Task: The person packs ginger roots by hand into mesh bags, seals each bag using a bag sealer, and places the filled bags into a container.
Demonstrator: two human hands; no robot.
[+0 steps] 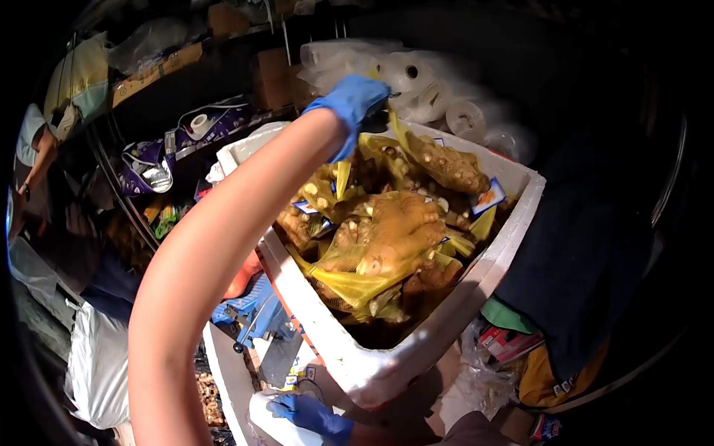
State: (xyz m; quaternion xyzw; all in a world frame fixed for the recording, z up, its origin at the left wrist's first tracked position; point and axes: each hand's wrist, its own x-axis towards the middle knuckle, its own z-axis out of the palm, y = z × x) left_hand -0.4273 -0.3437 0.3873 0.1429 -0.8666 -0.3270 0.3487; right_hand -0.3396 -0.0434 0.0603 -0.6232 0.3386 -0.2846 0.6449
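My left hand [355, 111], in a blue glove, reaches across to the far side of a white foam box [357, 372]. Its fingers are closed on the gathered yellow end of a mesh bag of ginger [450, 167], which rests on the heap in the box. More yellow mesh bags of ginger [398, 230] fill the box, with small blue-and-white labels [489, 197] among them. Below the near corner, my right hand [311, 416], also gloved in blue, lies with fingers extended over a rounded white object [271, 420] whose kind I cannot make out.
Clear plastic rolls [413, 74] are stacked behind the box. A blue device [256, 308] and several small labels [301, 375] lie to its left. A white plastic bag [97, 364] stands at lower left. Another person's arm [44, 160] shows at the left edge. Dark cloth [587, 253] hangs on the right.
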